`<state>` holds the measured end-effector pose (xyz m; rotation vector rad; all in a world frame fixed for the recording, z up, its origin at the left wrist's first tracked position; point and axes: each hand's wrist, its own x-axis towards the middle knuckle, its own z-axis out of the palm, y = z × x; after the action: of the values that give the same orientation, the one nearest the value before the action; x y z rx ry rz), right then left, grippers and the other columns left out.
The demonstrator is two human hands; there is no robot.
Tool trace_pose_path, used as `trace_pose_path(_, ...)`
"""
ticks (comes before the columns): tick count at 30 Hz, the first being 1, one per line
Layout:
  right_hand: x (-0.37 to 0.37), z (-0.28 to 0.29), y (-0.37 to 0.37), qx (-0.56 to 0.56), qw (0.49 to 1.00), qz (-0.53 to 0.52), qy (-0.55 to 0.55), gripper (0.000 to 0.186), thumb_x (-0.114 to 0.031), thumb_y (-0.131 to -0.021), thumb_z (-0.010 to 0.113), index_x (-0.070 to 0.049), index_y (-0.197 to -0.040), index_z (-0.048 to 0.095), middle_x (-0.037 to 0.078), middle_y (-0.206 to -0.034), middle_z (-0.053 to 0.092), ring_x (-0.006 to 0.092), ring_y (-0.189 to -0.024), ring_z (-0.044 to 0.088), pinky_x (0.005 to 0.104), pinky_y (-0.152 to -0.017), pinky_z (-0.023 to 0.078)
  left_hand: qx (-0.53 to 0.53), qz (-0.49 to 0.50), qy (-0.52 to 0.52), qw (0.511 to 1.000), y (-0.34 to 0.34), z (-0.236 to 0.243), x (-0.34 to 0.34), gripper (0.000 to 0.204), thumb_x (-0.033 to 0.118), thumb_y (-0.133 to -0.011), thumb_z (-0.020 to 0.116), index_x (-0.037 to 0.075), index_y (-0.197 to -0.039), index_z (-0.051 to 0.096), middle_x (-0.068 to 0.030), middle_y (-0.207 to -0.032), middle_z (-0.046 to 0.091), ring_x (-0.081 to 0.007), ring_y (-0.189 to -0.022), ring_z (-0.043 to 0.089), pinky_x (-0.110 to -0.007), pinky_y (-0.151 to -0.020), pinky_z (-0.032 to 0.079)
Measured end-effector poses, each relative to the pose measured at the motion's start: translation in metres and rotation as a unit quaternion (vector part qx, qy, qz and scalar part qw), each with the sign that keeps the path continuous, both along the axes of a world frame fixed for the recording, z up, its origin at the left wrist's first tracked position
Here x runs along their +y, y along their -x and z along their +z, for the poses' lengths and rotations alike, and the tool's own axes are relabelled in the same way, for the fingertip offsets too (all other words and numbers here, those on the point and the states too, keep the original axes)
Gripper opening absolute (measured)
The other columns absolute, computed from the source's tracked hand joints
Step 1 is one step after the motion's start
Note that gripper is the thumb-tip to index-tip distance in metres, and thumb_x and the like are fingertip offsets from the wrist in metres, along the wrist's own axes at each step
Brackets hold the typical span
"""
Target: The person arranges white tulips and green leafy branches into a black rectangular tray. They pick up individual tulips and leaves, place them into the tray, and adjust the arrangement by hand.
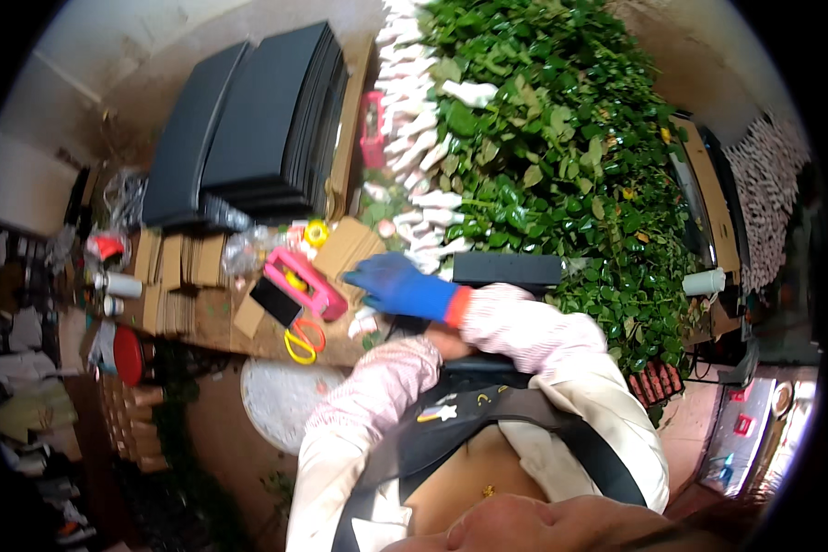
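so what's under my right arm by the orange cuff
Part of the bare left hand or wrist shows just below the orange cuff of the blue glove. The fingers are covered, so whether they hold anything cannot be seen.

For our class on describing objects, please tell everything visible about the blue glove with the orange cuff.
This bright blue, cloth-like glove covers the person's right hand and ends in an orange cuff that meets a pink-and-white striped fabric sleeve. Its darker, blurred fingers point toward the picture's left, just below flat brown cardboard in the view. Its palm side is hidden, so whether it holds anything cannot be told.
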<state>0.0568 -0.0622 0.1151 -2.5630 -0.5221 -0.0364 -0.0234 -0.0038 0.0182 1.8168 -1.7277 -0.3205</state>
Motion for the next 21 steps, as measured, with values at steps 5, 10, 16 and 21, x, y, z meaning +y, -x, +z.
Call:
trace_pose_path(5,0.033,-0.117,-0.081,-0.12,0.956,-0.101,0.247,0.049,-0.02,-0.097,0.051,-0.018,-0.147,0.055,0.008,-0.111,0.069,0.0294,-0.107,0.065,0.0495,-0.094,0.045,0.052,-0.025,-0.014,0.998,0.001,0.012,0.0,0.072,0.045,-0.093,0.066,0.009,-0.153,0.048,-0.0175,-0.161,0.043,-0.035,-0.15,0.038,-0.049,-0.125,0.027)
trace_pose_path(10,0.012,-0.109,-0.045,-0.195,0.961,-0.027,0.196,0.02,-0.019,-0.082,0.065,-0.017,-0.102,0.069,0.002,-0.083,0.061,0.0231,-0.079,0.062,0.0421,-0.072,0.047,0.094,-0.033,-0.022,0.995,-0.001,0.008,0.007,0.073,0.046,-0.092,0.067,0.008,-0.152,0.049,-0.0206,-0.159,0.043,-0.0359,-0.15,0.038,-0.049,-0.125,0.028)
trace_pose_path(16,-0.056,0.056,0.033,-0.189,0.973,-0.123,-0.047,0.023,-0.021,-0.088,0.071,-0.014,-0.11,0.073,0.009,-0.099,0.071,0.0297,-0.094,0.07,0.0438,-0.078,0.056,0.033,-0.052,-0.059,0.996,-0.005,0.017,-0.01,0.073,0.048,-0.092,0.067,0.008,-0.15,0.049,-0.0226,-0.154,0.048,-0.0386,-0.147,0.041,-0.05,-0.123,0.03)
trace_pose_path(21,-0.106,0.05,0.18,0.079,0.941,-0.261,-0.202,0.029,-0.03,-0.094,0.076,-0.005,-0.109,0.072,0.014,-0.102,0.073,0.0279,-0.092,0.073,0.0384,-0.086,0.058,0.022,-0.026,-0.02,0.999,-0.002,-0.01,-0.004,0.054,0.041,-0.092,0.067,0.01,-0.136,0.062,-0.0171,-0.138,0.062,-0.0382,-0.127,0.058,-0.052,-0.113,0.04)
